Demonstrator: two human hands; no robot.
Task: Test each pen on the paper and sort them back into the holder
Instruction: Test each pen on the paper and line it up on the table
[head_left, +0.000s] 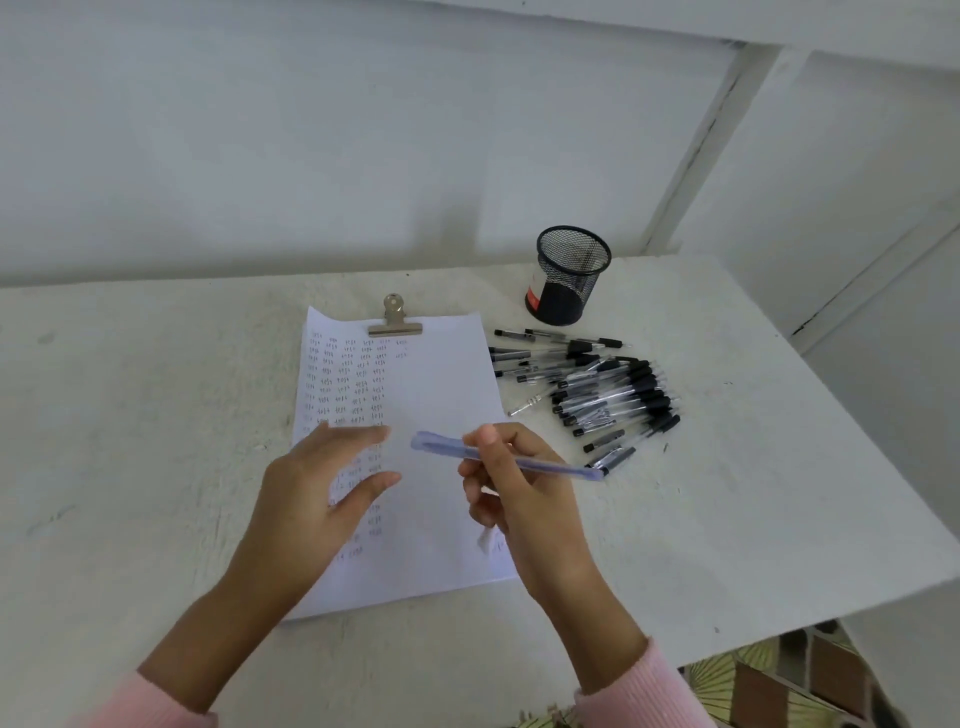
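Right hand: our right hand (514, 483) sits at centre frame, above the right half of the paper, its fingers (485, 441) curled round a pen.
Held pen: the pen (441, 448) lies nearly level across the hand. It is blurred and pale blue, with one end toward frame centre and the other toward the pile on the right. We cannot tell which end is the tip.
Left hand: our left hand (311, 483) is spread over the lower left part of the paper with straight, parted fingers (363, 434) that hold nothing. We cannot tell whether it presses the sheet or hangs just above it.
Paper: a white sheet (441, 374) lies at centre frame under a metal clip (395, 317) at its top edge. Rows of small ink marks cover its left part.
Loose pens: a pile of black-capped pens (608, 395) lies on the surface just right of the paper.
Holder: a black mesh holder (569, 275) stands upright at upper right of centre, just behind the pile.
Surface: the white surface (156, 415) carries everything.
Sleeves: pink cuffs (644, 696) show at the bottom edge.
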